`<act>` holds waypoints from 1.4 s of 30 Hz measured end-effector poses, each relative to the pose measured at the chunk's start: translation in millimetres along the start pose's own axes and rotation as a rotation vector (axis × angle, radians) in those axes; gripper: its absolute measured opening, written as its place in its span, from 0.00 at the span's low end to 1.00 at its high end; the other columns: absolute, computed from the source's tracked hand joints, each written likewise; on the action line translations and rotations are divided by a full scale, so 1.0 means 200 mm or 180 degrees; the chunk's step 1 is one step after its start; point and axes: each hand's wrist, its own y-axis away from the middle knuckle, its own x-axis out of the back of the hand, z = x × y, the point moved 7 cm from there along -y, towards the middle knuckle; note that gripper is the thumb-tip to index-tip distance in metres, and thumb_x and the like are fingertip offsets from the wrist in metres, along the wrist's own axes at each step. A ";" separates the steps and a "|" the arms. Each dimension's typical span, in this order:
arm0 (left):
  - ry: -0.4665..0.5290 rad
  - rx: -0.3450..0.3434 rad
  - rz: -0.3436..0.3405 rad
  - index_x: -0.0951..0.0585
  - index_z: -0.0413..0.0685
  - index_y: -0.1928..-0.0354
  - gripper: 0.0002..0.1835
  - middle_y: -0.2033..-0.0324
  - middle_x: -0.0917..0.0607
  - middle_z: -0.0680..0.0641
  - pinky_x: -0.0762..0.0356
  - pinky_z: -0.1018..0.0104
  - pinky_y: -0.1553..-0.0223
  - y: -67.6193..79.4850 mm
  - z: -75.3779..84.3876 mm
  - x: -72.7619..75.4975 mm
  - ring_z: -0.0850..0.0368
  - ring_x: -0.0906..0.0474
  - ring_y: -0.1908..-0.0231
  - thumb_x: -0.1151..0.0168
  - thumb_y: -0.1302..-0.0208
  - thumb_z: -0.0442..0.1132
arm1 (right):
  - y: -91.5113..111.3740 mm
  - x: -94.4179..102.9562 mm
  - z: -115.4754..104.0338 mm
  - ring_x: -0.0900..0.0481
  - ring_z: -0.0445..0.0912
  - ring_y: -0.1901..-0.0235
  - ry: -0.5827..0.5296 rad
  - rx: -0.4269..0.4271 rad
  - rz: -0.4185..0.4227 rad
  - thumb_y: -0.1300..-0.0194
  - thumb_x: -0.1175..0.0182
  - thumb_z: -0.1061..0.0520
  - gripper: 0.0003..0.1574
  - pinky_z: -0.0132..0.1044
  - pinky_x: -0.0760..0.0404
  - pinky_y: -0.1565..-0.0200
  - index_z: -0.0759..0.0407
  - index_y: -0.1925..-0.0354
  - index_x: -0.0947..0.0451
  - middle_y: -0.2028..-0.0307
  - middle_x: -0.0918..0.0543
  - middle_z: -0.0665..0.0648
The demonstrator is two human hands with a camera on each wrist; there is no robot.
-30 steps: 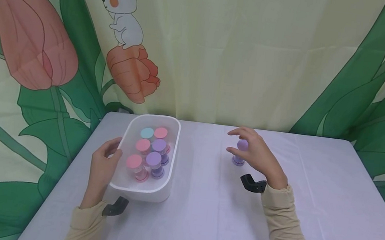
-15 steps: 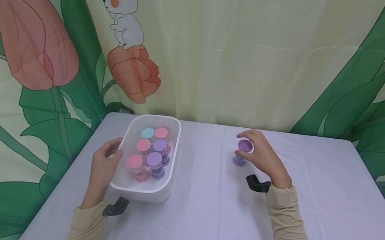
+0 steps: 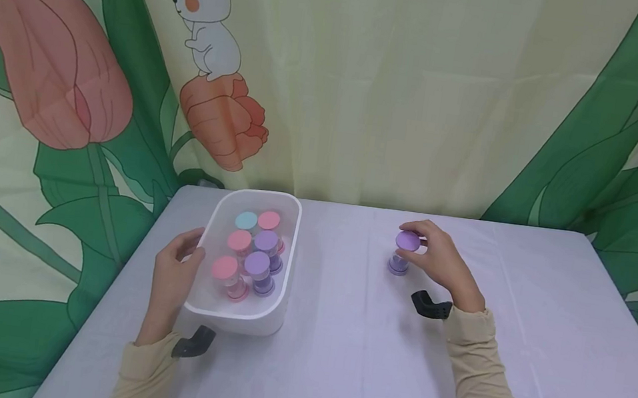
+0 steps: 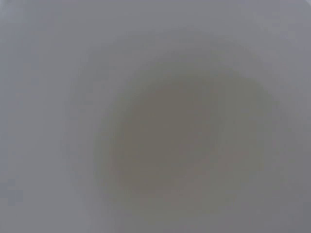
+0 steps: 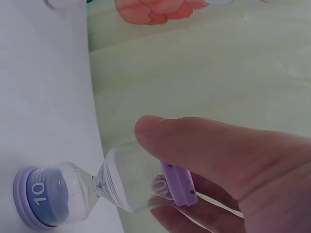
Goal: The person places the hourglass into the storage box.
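A small hourglass with purple caps and the number 10 on its glass is upright at the right. My right hand grips its upper end; in the right wrist view, the thumb lies along the glass by the purple cap, with fingers on the other side. Bluish sand fills its lower bulb. My left hand holds the left rim of a white bin, thumb and fingers bent against it. The left wrist view is a grey blur.
In the bin stand several hourglasses: pink ones, purple ones and a light blue one. A white cloth covers the table. A printed curtain hangs right behind its back edge.
My right thumb and fingers have closed in on the hourglass's upper end, from a wide spread around it. The left hand and the bin hold their place.
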 end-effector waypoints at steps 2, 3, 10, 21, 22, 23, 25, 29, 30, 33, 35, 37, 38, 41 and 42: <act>0.0017 0.0002 -0.0011 0.26 0.52 0.34 0.23 0.38 0.22 0.43 0.20 0.46 0.46 0.00 0.00 0.00 0.43 0.22 0.42 0.50 0.29 0.43 | 0.00 0.00 0.02 0.22 0.61 0.49 -0.0016 -0.0002 0.0043 0.44 0.30 0.67 0.27 0.56 0.22 0.43 0.73 0.46 0.24 0.47 0.21 0.70; 0.0019 0.0006 -0.0015 0.26 0.53 0.34 0.23 0.38 0.22 0.43 0.20 0.46 0.46 0.00 0.00 0.00 0.43 0.22 0.42 0.51 0.29 0.43 | -0.01 0.00 0.02 0.22 0.61 0.49 -0.0022 0.0009 0.0065 0.44 0.29 0.67 0.27 0.56 0.22 0.44 0.73 0.46 0.23 0.48 0.21 0.69; 0.0025 0.0012 -0.0009 0.26 0.52 0.34 0.23 0.39 0.21 0.42 0.21 0.45 0.45 0.00 0.01 0.00 0.43 0.22 0.42 0.51 0.29 0.42 | -0.02 0.01 0.03 0.20 0.58 0.52 -0.0062 0.0056 0.0179 0.47 0.27 0.66 0.25 0.53 0.20 0.46 0.71 0.50 0.20 0.51 0.18 0.67; 0.0005 0.0070 -0.0019 0.26 0.53 0.33 0.23 0.38 0.22 0.43 0.21 0.45 0.45 0.00 0.01 0.00 0.43 0.23 0.40 0.51 0.29 0.43 | -0.07 0.04 -0.08 0.19 0.53 0.49 -0.0292 0.0038 0.0303 0.47 0.25 0.60 0.27 0.49 0.18 0.45 0.65 0.49 0.19 0.51 0.16 0.61; -0.0001 0.0073 -0.0022 0.26 0.53 0.33 0.23 0.38 0.22 0.43 0.21 0.45 0.45 0.00 0.01 0.00 0.43 0.23 0.40 0.51 0.28 0.43 | -0.07 0.04 -0.09 0.19 0.53 0.49 -0.0303 0.0023 0.0303 0.47 0.25 0.59 0.27 0.48 0.18 0.45 0.64 0.49 0.19 0.51 0.16 0.61; -0.0007 0.0080 -0.0019 0.26 0.54 0.33 0.23 0.38 0.22 0.44 0.21 0.45 0.45 0.00 0.01 0.00 0.44 0.23 0.40 0.51 0.28 0.43 | -0.08 0.04 -0.11 0.19 0.53 0.49 -0.0322 0.0025 0.0299 0.47 0.25 0.59 0.27 0.49 0.19 0.45 0.64 0.49 0.19 0.51 0.16 0.61; -0.0004 0.0093 -0.0011 0.26 0.54 0.33 0.23 0.38 0.22 0.44 0.21 0.46 0.45 0.00 0.00 0.00 0.44 0.22 0.41 0.51 0.28 0.43 | -0.09 0.04 -0.14 0.19 0.53 0.50 -0.0365 0.0046 0.0280 0.47 0.25 0.59 0.27 0.49 0.19 0.45 0.65 0.49 0.19 0.51 0.16 0.61; -0.0004 0.0119 0.0006 0.26 0.55 0.33 0.23 0.39 0.21 0.45 0.20 0.47 0.46 0.00 -0.01 0.00 0.45 0.22 0.42 0.51 0.29 0.43 | -0.12 0.05 -0.21 0.18 0.52 0.51 -0.0427 0.0122 0.0245 0.47 0.25 0.59 0.25 0.49 0.18 0.45 0.65 0.51 0.18 0.53 0.15 0.60; -0.0006 0.0128 0.0009 0.26 0.55 0.33 0.23 0.39 0.21 0.45 0.20 0.47 0.46 0.00 -0.01 0.00 0.45 0.22 0.42 0.51 0.29 0.44 | -0.13 0.05 -0.23 0.18 0.52 0.52 -0.0441 0.0142 0.0240 0.47 0.25 0.59 0.25 0.48 0.18 0.45 0.65 0.51 0.18 0.54 0.15 0.60; -0.0005 0.0139 0.0018 0.26 0.55 0.33 0.23 0.39 0.21 0.45 0.20 0.48 0.46 0.00 -0.02 0.00 0.46 0.21 0.42 0.51 0.29 0.43 | -0.15 0.05 -0.28 0.18 0.52 0.52 -0.0479 0.0208 0.0230 0.47 0.25 0.59 0.25 0.46 0.18 0.45 0.65 0.51 0.18 0.54 0.15 0.60; -0.0009 0.0132 0.0026 0.26 0.55 0.33 0.23 0.39 0.21 0.45 0.20 0.48 0.46 0.00 -0.02 0.00 0.46 0.21 0.42 0.51 0.29 0.43 | -0.15 0.06 -0.31 0.18 0.52 0.51 -0.0492 0.0246 0.0225 0.46 0.25 0.58 0.25 0.45 0.18 0.45 0.65 0.50 0.18 0.53 0.15 0.60; -0.0005 0.0117 0.0032 0.26 0.55 0.33 0.23 0.39 0.21 0.46 0.20 0.47 0.46 0.00 -0.01 0.00 0.46 0.21 0.42 0.50 0.29 0.43 | -0.16 0.06 -0.34 0.18 0.51 0.51 -0.0523 0.0287 0.0214 0.46 0.25 0.59 0.26 0.44 0.19 0.45 0.65 0.50 0.19 0.53 0.15 0.60; -0.0002 0.0107 0.0033 0.26 0.55 0.33 0.23 0.39 0.21 0.45 0.20 0.47 0.46 0.00 -0.01 0.00 0.46 0.21 0.42 0.50 0.29 0.43 | -0.17 0.06 -0.36 0.18 0.51 0.51 -0.0543 0.0310 0.0213 0.46 0.25 0.59 0.26 0.44 0.19 0.45 0.65 0.50 0.19 0.53 0.15 0.59; 0.0002 0.0108 0.0025 0.26 0.55 0.33 0.23 0.39 0.21 0.45 0.20 0.47 0.46 0.00 -0.01 0.00 0.45 0.21 0.42 0.50 0.29 0.44 | -0.18 0.06 -0.40 0.18 0.50 0.51 -0.0603 0.0387 0.0202 0.47 0.25 0.60 0.26 0.45 0.18 0.45 0.65 0.50 0.18 0.53 0.15 0.59; -0.0001 0.0126 0.0025 0.26 0.55 0.33 0.23 0.39 0.21 0.45 0.20 0.47 0.46 0.00 -0.02 0.00 0.45 0.21 0.42 0.51 0.28 0.44 | -0.19 0.05 -0.42 0.18 0.50 0.52 -0.0610 0.0412 0.0189 0.48 0.24 0.60 0.26 0.45 0.18 0.45 0.64 0.50 0.18 0.52 0.15 0.59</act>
